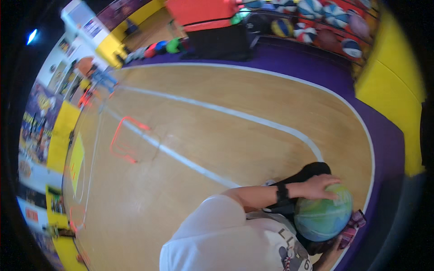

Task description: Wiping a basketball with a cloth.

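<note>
A green and blue marbled basketball (322, 216) rests against my lap, in front of my black trousers. My left hand (318, 188), with a black watch on its wrist, lies spread over the top of the ball. Low beside the ball is my right hand (334, 252), mostly hidden by the ball and my shirt, so its grip does not show. A pink and purple patterned item (347, 235), too blurred to name, sits at the ball's edge near that hand. My white printed T-shirt (217, 244) fills the lower middle.
Orange-red hurdle frames (117, 135) stand on the wooden court floor (203, 142) marked with white lines. A ball rack (305, 44) is beyond the purple border. Yellow padding (383, 88) lines the wall. A person (96, 73) bends at the far end near a yellow ball (84, 83).
</note>
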`<state>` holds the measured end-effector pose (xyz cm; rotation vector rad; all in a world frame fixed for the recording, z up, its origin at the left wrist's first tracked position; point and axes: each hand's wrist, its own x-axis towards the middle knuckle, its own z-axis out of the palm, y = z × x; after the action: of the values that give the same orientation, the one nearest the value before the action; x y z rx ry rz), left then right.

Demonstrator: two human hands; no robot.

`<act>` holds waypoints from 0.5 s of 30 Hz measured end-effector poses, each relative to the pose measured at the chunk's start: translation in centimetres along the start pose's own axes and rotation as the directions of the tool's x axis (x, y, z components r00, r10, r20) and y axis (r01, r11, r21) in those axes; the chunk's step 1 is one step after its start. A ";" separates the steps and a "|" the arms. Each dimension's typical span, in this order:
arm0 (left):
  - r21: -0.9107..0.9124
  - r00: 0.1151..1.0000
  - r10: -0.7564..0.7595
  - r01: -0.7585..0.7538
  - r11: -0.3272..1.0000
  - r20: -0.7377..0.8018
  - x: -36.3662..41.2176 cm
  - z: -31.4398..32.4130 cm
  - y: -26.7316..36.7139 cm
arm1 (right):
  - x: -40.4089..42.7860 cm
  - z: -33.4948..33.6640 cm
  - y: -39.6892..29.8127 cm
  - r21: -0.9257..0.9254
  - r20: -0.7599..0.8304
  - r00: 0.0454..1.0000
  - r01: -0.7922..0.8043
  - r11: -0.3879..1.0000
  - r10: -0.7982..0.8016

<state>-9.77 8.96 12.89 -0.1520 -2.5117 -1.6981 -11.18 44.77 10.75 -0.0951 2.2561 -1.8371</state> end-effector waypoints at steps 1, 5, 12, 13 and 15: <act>-0.014 0.999 0.026 -0.027 1.000 -0.021 -0.3 0.1 -0.2 | -1.4 -0.1 -0.4 0.008 0.009 0.999 -0.035 0.999 0.035; -0.031 0.997 0.063 -0.065 0.997 -0.047 -1.2 -1.0 -0.8 | -4.1 3.4 -3.1 -0.303 0.187 0.972 0.198 0.932 -0.145; 0.000 0.999 0.043 -0.043 0.999 -0.026 -1.6 -0.2 -1.3 | 0.0 4.6 -2.6 0.047 0.031 0.982 -0.186 0.981 0.185; -0.052 0.999 0.024 -0.025 0.998 -0.030 -1.6 -0.3 -1.1 | 0.1 4.9 -2.7 0.166 -0.028 0.998 -0.055 0.985 0.060; -0.067 0.999 0.047 -0.046 0.997 0.006 -1.5 -0.9 -0.6 | 0.0 5.3 -2.1 0.179 -0.104 0.994 -0.016 0.984 0.035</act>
<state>-8.34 7.82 12.44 -0.2207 -2.4378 -1.7670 -10.27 39.28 11.81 0.0637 2.1369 -2.0662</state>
